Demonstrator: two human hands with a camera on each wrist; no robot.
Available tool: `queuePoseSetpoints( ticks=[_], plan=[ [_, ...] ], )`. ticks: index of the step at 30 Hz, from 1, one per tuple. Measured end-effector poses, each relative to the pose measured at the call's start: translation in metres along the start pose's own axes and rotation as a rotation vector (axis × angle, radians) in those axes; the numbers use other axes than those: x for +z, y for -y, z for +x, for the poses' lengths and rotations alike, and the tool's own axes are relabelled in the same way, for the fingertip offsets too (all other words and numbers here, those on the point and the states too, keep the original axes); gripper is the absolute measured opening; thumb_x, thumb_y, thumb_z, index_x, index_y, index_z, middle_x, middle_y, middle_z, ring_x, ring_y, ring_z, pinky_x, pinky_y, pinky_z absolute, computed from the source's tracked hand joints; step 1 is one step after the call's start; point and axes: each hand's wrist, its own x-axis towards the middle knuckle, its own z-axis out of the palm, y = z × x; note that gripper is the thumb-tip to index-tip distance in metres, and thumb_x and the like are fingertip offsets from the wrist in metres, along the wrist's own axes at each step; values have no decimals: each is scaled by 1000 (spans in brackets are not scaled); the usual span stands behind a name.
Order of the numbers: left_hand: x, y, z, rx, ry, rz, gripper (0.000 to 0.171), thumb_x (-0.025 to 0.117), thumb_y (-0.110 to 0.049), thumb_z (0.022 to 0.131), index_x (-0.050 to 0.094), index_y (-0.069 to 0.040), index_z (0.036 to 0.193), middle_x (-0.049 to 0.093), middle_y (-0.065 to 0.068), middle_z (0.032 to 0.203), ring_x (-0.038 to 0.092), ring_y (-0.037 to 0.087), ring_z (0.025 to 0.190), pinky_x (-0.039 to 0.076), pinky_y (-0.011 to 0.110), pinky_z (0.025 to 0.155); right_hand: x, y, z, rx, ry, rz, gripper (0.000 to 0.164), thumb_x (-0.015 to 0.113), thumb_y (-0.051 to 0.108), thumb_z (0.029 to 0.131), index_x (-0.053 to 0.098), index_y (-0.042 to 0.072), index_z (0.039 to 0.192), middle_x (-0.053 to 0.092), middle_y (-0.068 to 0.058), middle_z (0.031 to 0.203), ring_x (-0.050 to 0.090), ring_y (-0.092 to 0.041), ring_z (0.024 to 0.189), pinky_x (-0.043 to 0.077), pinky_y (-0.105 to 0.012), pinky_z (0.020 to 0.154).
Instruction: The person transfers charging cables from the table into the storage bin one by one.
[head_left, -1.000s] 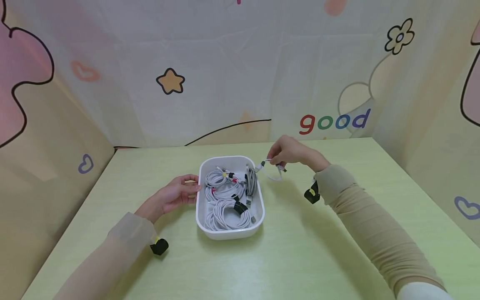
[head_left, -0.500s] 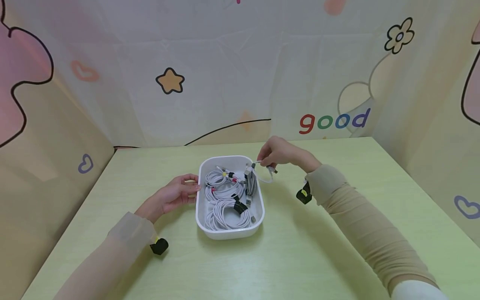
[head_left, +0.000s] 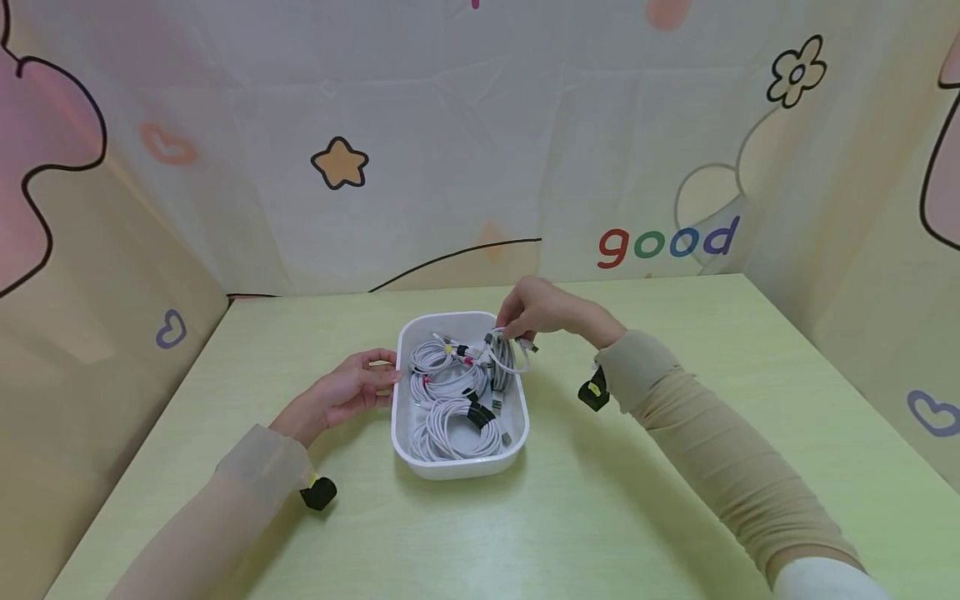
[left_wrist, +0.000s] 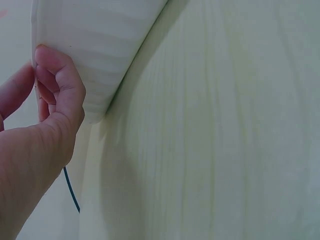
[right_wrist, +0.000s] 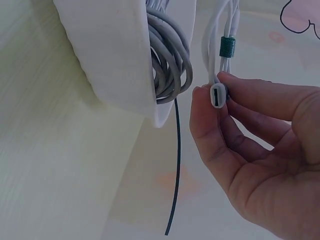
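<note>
A white plastic storage bin stands on the table with several coiled cables in it. My left hand holds the bin's left rim, thumb at the edge and fingers curled against the outer wall. Over the bin's far right corner, my right hand pinches a short white charging cable between thumb and fingers. A dark green tie wraps that cable, and one connector shows at the fingertips. Just below it in the bin, a grey cable coil stands on edge along the right wall.
White cable coils, one with a wide black strap, fill the bin's left and front. A pale green tabletop surrounds it. Behind hangs a printed curtain. A black device hangs at the left wrist.
My right hand has moved left with the short white cable, from beside the bin to over its far right corner. The left hand and bin have stayed still.
</note>
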Motion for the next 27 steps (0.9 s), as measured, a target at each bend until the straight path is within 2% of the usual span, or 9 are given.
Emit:
queuePoseSetpoints(
  ticks=[4, 10, 13, 18, 20, 24, 27],
  plan=[
    [-1, 0, -1, 9, 19, -3, 27, 51, 3, 95, 41, 0, 119, 62, 6, 99, 66, 17, 85, 58, 34, 79, 3, 7, 0, -21, 11, -9, 12, 66, 4, 88, 72, 0, 98, 70, -9, 86, 60, -14, 63, 55, -25, 62],
    [-2, 1, 1, 8, 9, -7, 26, 52, 3, 95, 41, -1, 118, 62, 6, 100, 66, 16, 85, 58, 34, 78, 9, 17, 1, -68, 27, -11, 11, 65, 1, 87, 71, -2, 96, 70, -10, 83, 59, -12, 61, 54, -25, 60],
    [-2, 1, 1, 4, 6, 5, 26, 52, 3, 95, 42, -2, 118, 62, 5, 100, 66, 16, 85, 58, 34, 79, 12, 21, 3, -74, 37, -3, 11, 65, 1, 86, 71, -2, 95, 70, -14, 85, 58, -11, 60, 52, -23, 59],
    [-2, 1, 1, 0, 3, 13, 26, 52, 2, 95, 42, -3, 118, 61, 5, 101, 66, 16, 85, 58, 34, 79, 18, 24, 6, -84, 54, 13, 11, 66, 1, 86, 72, -1, 95, 71, -12, 83, 58, -10, 61, 52, -23, 60],
    [-2, 2, 1, -2, -1, 16, 27, 52, 2, 95, 42, -3, 119, 61, 6, 102, 66, 16, 86, 58, 34, 79, 19, 26, 6, -84, 68, 27, 13, 66, 2, 86, 72, -1, 97, 72, -10, 86, 61, -11, 66, 55, -25, 65],
    [-2, 2, 1, 0, 0, 14, 27, 53, 2, 95, 41, -3, 119, 60, 6, 103, 66, 16, 86, 58, 34, 79, 18, 28, 2, -90, 85, 47, 23, 65, 5, 88, 69, -2, 109, 73, -16, 100, 68, -14, 80, 58, -31, 77],
    [-2, 0, 0, -1, 8, 18, 27, 54, 1, 94, 41, -3, 118, 61, 5, 102, 65, 17, 86, 57, 35, 80, 15, 30, -1, -113, 56, 45, 24, 62, 8, 91, 68, -1, 112, 71, -18, 104, 69, -19, 86, 58, -36, 82]
  ],
)
